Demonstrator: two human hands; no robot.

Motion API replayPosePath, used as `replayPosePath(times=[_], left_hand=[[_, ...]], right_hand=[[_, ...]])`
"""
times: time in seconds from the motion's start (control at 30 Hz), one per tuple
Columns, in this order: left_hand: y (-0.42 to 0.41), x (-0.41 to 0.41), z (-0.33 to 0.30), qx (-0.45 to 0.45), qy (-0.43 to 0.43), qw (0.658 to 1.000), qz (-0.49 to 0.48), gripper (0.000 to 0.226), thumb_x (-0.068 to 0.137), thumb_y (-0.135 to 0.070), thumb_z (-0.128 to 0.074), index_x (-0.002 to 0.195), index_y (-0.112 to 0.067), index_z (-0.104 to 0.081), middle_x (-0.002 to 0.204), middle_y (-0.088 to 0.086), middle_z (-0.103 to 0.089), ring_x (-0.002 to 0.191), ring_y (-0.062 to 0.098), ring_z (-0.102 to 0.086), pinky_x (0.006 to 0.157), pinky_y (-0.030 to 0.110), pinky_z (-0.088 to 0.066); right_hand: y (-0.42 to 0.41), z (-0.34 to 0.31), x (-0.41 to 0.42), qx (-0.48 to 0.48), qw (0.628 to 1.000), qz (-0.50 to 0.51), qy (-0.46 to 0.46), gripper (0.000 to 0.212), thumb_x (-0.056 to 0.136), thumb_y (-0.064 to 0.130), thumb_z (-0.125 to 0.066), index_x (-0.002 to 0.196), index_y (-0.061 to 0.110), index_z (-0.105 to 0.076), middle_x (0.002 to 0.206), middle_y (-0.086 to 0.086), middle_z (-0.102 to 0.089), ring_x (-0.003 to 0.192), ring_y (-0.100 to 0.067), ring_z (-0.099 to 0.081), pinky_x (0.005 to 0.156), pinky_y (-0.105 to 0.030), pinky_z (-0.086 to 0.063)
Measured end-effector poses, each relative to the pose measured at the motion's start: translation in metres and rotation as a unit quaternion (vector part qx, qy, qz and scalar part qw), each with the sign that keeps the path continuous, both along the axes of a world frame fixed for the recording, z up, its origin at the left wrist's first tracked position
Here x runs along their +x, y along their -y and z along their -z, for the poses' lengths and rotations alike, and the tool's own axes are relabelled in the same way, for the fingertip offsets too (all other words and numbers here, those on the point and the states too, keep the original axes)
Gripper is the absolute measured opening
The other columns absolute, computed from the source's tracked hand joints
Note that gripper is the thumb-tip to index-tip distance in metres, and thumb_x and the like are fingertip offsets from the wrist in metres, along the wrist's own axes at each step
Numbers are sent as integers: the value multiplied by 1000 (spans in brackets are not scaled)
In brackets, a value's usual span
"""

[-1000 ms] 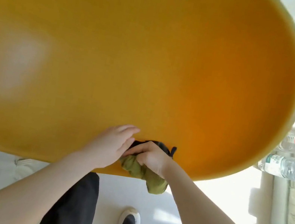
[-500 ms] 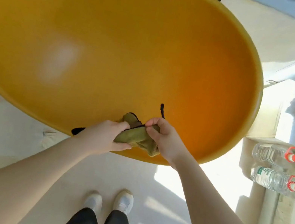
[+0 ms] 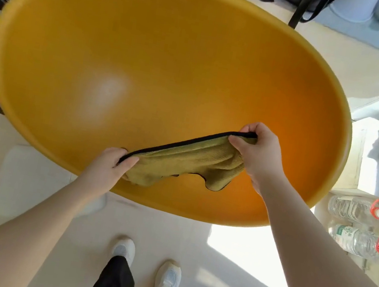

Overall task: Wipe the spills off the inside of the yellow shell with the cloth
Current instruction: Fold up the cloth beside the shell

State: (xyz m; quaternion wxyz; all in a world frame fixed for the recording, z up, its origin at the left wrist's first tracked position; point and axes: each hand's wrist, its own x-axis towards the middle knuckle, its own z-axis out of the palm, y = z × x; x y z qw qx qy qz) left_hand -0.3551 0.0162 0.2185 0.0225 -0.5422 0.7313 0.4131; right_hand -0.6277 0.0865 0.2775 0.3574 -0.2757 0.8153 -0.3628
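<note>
Left hand [image 3: 110, 167] and right hand [image 3: 255, 150] each pinching one end of the black-edged olive-green terry cloth [image 3: 187, 162]. Half a second back, bunched between close-set hands; now pulled apart and stretched open over the near inner wall of the large glossy yellow plastic shell [image 3: 172, 64]. Probably readying a broad wiping face; no spills discernible. Two clear plastic water bottles [image 3: 361, 226] off right.

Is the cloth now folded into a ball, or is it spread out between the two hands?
Spread out. The cloth is stretched by its black edge between the left hand and the right hand, hanging over the yellow shell.
</note>
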Motion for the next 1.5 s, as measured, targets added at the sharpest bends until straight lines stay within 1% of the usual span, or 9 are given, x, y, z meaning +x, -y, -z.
replayPosePath(times=[0.13, 0.37, 0.5, 0.63, 0.7, 0.8, 1.0, 1.3, 1.5], left_hand=[[18, 12, -21, 31, 14, 996, 79, 18, 91, -42, -50, 86, -25, -45, 77, -6, -51, 69, 17, -52, 63, 29, -41], [46, 51, -22, -17, 192, 950, 244, 37, 91, -43, -49, 109, -11, -56, 104, 1, -58, 100, 22, -54, 79, 33, -44], [46, 38, -40, 17, 107, 991, 80, 55, 97, -39, -39, 141, -6, -34, 144, 8, -40, 129, 26, -40, 101, 35, -35], [45, 13, -64, 25, -69, 994, -81, 34, 99, -39, -32, 107, -18, -58, 101, 2, -59, 97, 23, -53, 75, 27, -38], [44, -2, -76, 122, -149, 951, -241, 26, 98, -41, -38, 87, -24, -55, 83, -3, -53, 81, 18, -52, 71, 26, -42], [40, -19, -95, 327, -264, 840, -343, 25, 93, -24, -52, 109, -8, -59, 108, 11, -65, 100, 25, -61, 95, 41, -45], [22, -42, -120, 364, -449, 790, -203, 40, 98, -9, -39, 136, -20, -44, 125, 13, -58, 107, 31, -59, 93, 46, -46], [-18, -60, -126, 344, -316, 883, -50, 85, 85, -19, -63, 145, -45, -9, 117, 1, -59, 99, 16, -59, 80, 32, -49], [-43, -53, -128, 397, -337, 853, -36, 89, 83, 3, -61, 143, -47, -16, 108, 9, -67, 99, 23, -64, 79, 36, -52]], right_hand=[[9, -20, 8, 17, 992, 13, -126, 13, 87, 21, -63, 87, 18, -50, 81, 2, -53, 73, -20, -51, 59, -36, -47], [-2, -48, 31, 48, 986, 102, -120, 30, 87, 30, -50, 88, 1, -57, 75, -11, -54, 62, -22, -45, 54, -41, -45], [-3, -59, 29, 51, 979, 194, -37, 35, 87, 27, -50, 83, -7, -59, 66, -8, -44, 65, -23, -38, 60, -37, -32], [-10, -63, 29, 94, 981, 169, 13, 41, 91, 25, -52, 107, -11, -59, 81, -24, -53, 74, -23, -42, 69, -44, -43], [-13, -65, 38, 97, 985, 122, 72, 30, 95, 24, -50, 99, -2, -63, 92, -22, -63, 80, -28, -57, 81, -43, -52], [-14, -67, 57, 88, 983, 70, 147, 18, 97, 20, -50, 103, 6, -60, 102, -19, -66, 86, -29, -65, 86, -41, -54], [-11, -80, 88, 52, 971, -47, 230, 9, 94, 17, -55, 95, 8, -56, 90, -12, -68, 80, -24, -67, 79, -35, -58], [-40, -77, 99, 34, 947, -182, 261, 19, 93, 9, -51, 109, 13, -60, 119, -25, -59, 108, -37, -57, 94, -46, -46], [-59, -95, 73, 42, 912, -241, 330, 25, 95, 14, -46, 92, 8, -70, 79, -14, -71, 74, -22, -69, 67, -27, -53]])
